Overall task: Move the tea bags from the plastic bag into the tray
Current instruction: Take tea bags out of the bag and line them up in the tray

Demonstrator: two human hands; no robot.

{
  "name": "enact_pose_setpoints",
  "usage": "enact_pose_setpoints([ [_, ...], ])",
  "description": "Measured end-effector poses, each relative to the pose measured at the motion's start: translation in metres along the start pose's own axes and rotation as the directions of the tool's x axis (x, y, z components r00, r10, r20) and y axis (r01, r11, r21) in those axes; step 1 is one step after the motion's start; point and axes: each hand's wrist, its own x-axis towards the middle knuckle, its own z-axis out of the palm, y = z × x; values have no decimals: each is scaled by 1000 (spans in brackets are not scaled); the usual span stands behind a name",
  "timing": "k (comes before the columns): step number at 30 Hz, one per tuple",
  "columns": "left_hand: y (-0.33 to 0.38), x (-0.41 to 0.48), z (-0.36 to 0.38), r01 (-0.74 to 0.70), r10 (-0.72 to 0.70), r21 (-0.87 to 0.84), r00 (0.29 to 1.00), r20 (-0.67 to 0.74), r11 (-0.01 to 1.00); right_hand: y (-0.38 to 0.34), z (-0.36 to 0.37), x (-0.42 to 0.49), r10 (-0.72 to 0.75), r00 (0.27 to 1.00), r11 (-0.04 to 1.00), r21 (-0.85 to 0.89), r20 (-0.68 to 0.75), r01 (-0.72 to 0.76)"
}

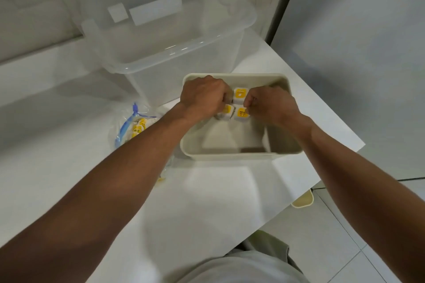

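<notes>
Head view: both hands are inside the beige tray (230, 156) on the white counter (207, 202). The left hand (203, 96) and right hand (272, 104) have their fingers curled down and gripping a cluster of yellow-labelled tea bags (240, 94) held between them at the tray's far end. The plastic bag (135, 126), with more yellow-labelled packets visible inside, lies just left of the tray, and a clear storage box (161, 37) stands behind.

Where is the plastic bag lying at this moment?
In the head view the plastic bag lies on the white counter, left of the tray and in front of the clear storage box, partly under the left forearm.
</notes>
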Motion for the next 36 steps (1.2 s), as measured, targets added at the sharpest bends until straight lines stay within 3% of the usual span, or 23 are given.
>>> enact_pose_setpoints([
  [16,3,20,23,79,-50,197,988,-146,977,-5,14,24,63,983,991,-108,-173,-82],
  [21,3,19,25,82,-43,238,986,-164,968,-8,15,23,28,969,971,-223,-244,-84],
  [25,5,18,23,84,-42,253,985,-165,964,-9,15,20,9,962,973,-221,-273,-72],
  [33,5,9,15,70,-40,221,990,-137,973,-6,13,11,8,969,967,-244,-247,-71],
  [36,6,-3,9,-33,54,236,995,-80,971,-5,15,4,-44,978,957,-289,-206,-18],
])
